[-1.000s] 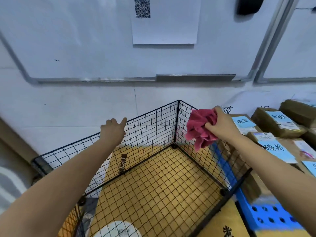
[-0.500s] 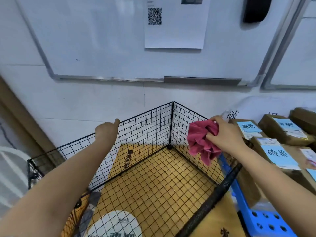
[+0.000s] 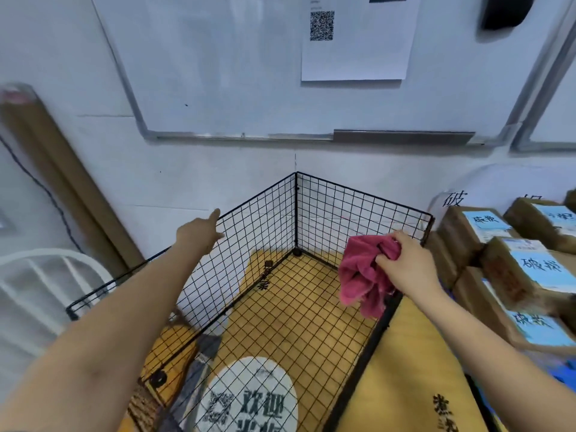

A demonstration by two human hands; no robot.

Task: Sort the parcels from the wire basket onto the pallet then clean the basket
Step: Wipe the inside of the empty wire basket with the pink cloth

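A black wire basket stands on a yellow mat against the wall, with no parcels inside. My left hand grips the top rail of its left panel. My right hand holds a crumpled pink-red cloth against the basket's right panel near the top edge. Brown parcels with light blue labels are stacked to the right of the basket. A small bit of the blue pallet shows under them.
A white wall with a whiteboard and a QR sheet is right behind the basket. A brown cardboard tube leans at the left. A white wire rack sits at the left edge. The yellow mat lies under the basket.
My right hand with the cloth has slid down along the right panel toward me. My left hand keeps its grip on the left rail. The view has turned left.
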